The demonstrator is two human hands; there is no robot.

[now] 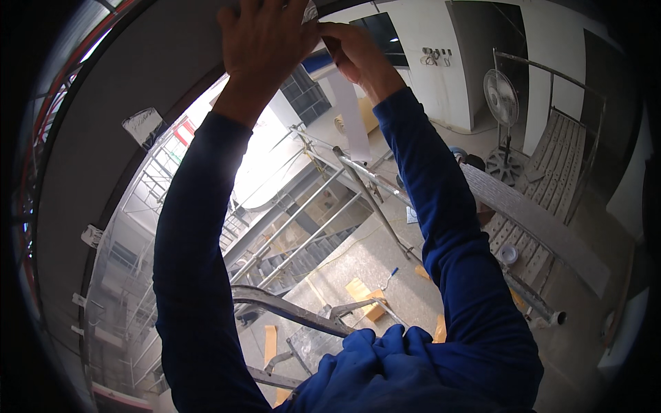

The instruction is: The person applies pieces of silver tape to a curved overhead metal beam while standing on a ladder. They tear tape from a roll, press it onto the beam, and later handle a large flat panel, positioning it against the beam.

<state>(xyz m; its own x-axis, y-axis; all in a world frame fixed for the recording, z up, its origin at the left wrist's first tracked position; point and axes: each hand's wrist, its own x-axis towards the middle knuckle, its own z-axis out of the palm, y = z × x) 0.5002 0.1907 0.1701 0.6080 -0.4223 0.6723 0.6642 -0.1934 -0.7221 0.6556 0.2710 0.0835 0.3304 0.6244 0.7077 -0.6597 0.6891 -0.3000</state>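
Both my arms, in blue sleeves, reach up to a dark grey overhead panel [186, 41]. My left hand [265, 45] lies against the panel near its edge, fingers apart; the tips run out of the picture at the top. Beside it, my right hand [354, 51] is closed, thumb and fingers bent together. A long pale strip [352, 113] hangs down from my right hand, apparently held in it. Between the hands shows a small shiny crinkled patch [310, 11]. Along the panel's edge sit white taped-looking patches [143, 126].
Metal scaffold rails [303, 227] cross below me. A curved metal frame [289, 310] stands close to my body. Right are a perforated metal platform [551, 162], a long pale board [537, 227] and a standing fan [500, 100]. Yellowish pieces [372, 306] lie on the floor far below.
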